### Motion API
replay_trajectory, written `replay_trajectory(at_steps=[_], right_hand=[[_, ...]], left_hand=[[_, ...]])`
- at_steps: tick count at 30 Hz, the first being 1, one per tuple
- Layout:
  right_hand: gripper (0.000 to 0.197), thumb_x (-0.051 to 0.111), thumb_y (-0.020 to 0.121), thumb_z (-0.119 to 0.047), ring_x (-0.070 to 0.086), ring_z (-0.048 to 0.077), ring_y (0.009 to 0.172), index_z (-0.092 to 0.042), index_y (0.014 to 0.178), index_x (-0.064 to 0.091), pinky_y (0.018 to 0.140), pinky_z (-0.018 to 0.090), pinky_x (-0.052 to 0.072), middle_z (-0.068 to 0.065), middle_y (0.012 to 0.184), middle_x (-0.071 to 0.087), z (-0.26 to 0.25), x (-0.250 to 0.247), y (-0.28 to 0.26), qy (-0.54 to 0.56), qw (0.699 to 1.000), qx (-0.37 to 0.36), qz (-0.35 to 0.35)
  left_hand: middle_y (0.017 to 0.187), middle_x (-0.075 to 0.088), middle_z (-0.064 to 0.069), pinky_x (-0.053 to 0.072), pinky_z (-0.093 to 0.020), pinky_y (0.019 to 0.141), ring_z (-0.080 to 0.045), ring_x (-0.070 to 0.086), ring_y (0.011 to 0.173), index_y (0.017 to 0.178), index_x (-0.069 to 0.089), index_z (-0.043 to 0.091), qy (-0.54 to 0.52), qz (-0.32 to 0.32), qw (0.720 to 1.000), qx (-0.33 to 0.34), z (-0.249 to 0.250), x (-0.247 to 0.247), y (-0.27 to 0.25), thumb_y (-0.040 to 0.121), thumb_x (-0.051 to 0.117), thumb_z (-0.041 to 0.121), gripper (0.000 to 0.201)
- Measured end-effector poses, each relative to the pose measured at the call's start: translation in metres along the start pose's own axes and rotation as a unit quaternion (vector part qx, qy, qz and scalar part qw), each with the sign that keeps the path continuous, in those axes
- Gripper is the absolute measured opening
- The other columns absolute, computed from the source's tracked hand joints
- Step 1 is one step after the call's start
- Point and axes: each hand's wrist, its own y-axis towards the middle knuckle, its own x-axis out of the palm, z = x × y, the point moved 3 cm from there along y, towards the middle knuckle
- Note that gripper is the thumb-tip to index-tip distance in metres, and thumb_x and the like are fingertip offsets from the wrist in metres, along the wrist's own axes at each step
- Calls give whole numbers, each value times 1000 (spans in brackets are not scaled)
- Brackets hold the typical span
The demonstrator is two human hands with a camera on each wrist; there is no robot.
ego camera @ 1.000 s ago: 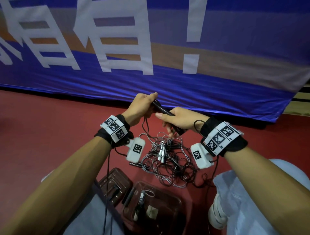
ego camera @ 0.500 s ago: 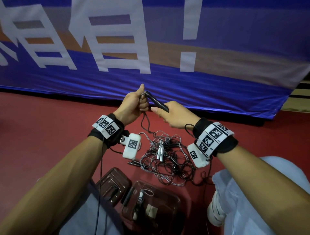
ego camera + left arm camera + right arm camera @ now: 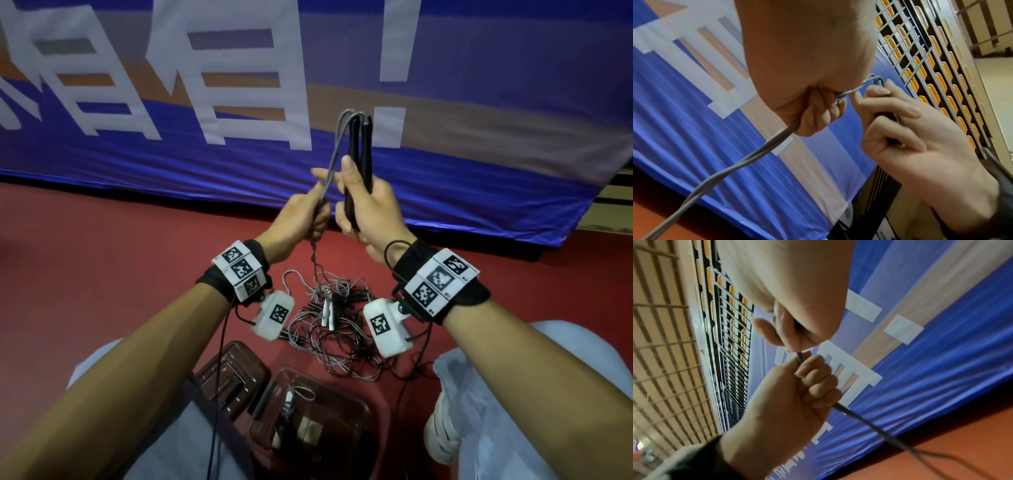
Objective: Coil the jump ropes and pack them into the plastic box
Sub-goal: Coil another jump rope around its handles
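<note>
My right hand (image 3: 370, 209) grips two black jump-rope handles (image 3: 363, 147) together, standing upright in front of me. Their grey cord (image 3: 334, 161) loops over the top and runs down through my left hand (image 3: 305, 219), whose fingers curl round the doubled strand. In the left wrist view the cord (image 3: 735, 165) leaves the left hand (image 3: 818, 112) twisted as a pair, with the right hand (image 3: 910, 138) beside it. From there it hangs to a tangle of ropes (image 3: 339, 329) on the floor. A brownish clear plastic box (image 3: 366, 411) sits near my legs with a coiled rope inside.
The box lid (image 3: 236, 373) lies left of the box on the red floor. A blue banner (image 3: 479, 171) hangs just behind the hands. My knees flank the box, and a white shoe (image 3: 442, 431) is at its right.
Both hands have risen. The black handles swung from slanting across to upright in the right hand, and the left hand now grips the cord below them.
</note>
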Motion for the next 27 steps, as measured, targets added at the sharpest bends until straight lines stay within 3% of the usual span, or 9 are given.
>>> replay_trajectory(at_steps=[2,6,9,12,14,18,21,23,27], right_hand=[[43,43,105,-50,30,17,34,-17,81,57,34,18,20,30,116,69,-3,5,-2,75,996,-1,-39],[39,42,109,-41,28,10,35,-11,85,45,36,16,17,10,93,67,-1,0,3,74,996,21,-48],[40,46,107,-44,28,11,37,-12,84,48,36,14,19,9,84,59,6,-9,6,10,995,82,-61],[38,48,107,-44,30,8,38,-13,86,49,35,13,20,9,82,59,16,-15,2,-76,980,158,-93],[37,47,107,-44,30,6,37,-14,84,48,36,12,20,9,81,59,24,-14,-5,-124,963,201,-126],[37,46,107,-46,28,7,39,-15,86,48,35,13,20,5,76,60,28,-7,-16,-157,931,253,-212],[38,46,106,-48,29,7,39,-12,94,51,35,14,20,6,78,61,28,-5,-20,-165,911,280,-252],[37,46,107,-46,29,5,38,-11,97,51,32,14,20,7,80,62,29,-3,-21,-137,902,309,-269],[38,45,107,-46,33,2,37,-11,95,53,28,14,21,9,87,59,30,1,-21,-20,881,379,-282]], left_hand=[[50,29,-3,18,-24,49,-14,22,46,57,37,16,-5,-8,1000,-21,-4,9,-1,104,33,35,51],[51,37,-2,24,-24,47,-14,28,45,64,42,15,69,-67,995,-39,-6,22,-10,99,34,24,38],[70,59,-5,43,-28,55,-12,52,55,94,52,7,216,-42,975,43,-8,6,-4,103,45,19,17],[128,58,-7,51,-27,83,-14,61,102,139,36,11,408,98,882,214,-3,-17,-7,94,63,22,54],[144,47,-9,49,-26,91,-20,53,122,148,33,9,488,151,792,335,11,-25,-13,88,66,16,69],[103,62,-11,48,-44,66,-32,56,86,104,60,7,620,48,649,438,15,-17,-18,79,57,9,26],[72,57,-5,32,-31,44,-30,55,62,77,55,11,636,12,648,419,12,-18,-19,80,65,13,10],[63,57,-2,25,-26,43,-28,55,52,68,54,14,646,7,642,413,12,-24,-19,83,74,23,27],[54,57,0,22,-24,45,-30,51,43,59,49,19,673,6,629,389,17,-33,-21,89,58,39,37]])
